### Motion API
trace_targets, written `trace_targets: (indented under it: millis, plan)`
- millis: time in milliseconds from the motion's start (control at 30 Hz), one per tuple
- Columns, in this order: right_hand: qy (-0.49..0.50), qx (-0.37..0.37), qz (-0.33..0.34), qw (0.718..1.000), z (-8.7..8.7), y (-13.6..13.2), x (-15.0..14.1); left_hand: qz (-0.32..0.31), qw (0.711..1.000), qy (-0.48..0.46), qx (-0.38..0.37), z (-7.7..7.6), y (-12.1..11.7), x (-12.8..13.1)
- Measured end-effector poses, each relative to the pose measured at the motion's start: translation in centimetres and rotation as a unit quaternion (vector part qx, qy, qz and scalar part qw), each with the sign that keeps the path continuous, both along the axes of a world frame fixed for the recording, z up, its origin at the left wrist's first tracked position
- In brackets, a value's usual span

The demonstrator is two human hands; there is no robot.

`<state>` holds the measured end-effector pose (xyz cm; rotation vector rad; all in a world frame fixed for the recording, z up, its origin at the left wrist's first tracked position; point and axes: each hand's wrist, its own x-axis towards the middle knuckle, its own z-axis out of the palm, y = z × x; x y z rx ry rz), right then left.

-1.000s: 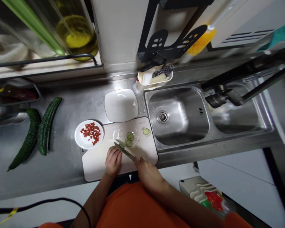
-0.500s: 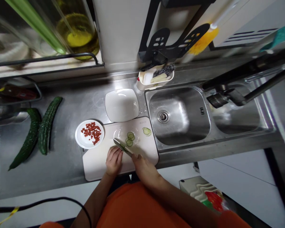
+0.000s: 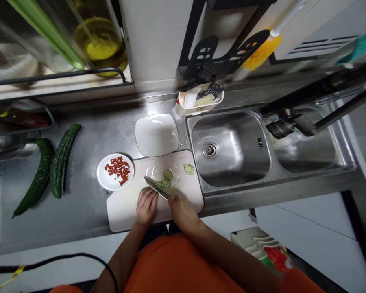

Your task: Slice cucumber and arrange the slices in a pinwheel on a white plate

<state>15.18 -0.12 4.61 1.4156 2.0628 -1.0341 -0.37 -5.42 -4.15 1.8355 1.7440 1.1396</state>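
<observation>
My right hand (image 3: 183, 211) is closed round the handle of a kitchen knife (image 3: 154, 186), its blade slanting up and left over the white cutting board (image 3: 125, 211). Against the blade's near side, my left hand (image 3: 147, 203) has its fingers curled over a piece of cucumber, which is almost wholly hidden under them. Several thin cucumber slices (image 3: 167, 175) lie on the board just beyond the blade, one of them touching or very near it. A small stack of cucumber slices (image 3: 188, 169) rests by the board's right end.
A white plate (image 3: 116, 185) with chopped red bits stands left of the board. Behind it is a bare white square plate (image 3: 157, 134). Two whole cucumbers (image 3: 62, 162) lie at left. The steel sink (image 3: 232, 146) with a black faucet (image 3: 293, 124) is at right.
The knife has shifted slightly left and toward me, and another cucumber slice shows more fully beside its blade. My left hand has stayed nearly in place.
</observation>
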Motion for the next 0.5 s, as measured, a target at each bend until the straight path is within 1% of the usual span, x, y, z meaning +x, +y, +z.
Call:
trace_targets:
  millis: [233, 367, 500]
  plan:
    - [0.008, -0.008, -0.024, 1.0, 0.0, 0.2, 0.7, 0.012, 1.0, 0.001, 0.011, 0.3, 0.1, 0.2]
    - [-0.014, 0.001, -0.044, 0.999, 0.3, 0.4, 1.4, 0.01, 1.0, -0.002, 0.007, 0.1, 0.0, 0.2]
    - [-0.038, 0.028, -0.028, 0.999, 0.7, 0.1, 2.0, 0.016, 1.0, 0.001, -0.001, -0.1, -0.3, 0.2]
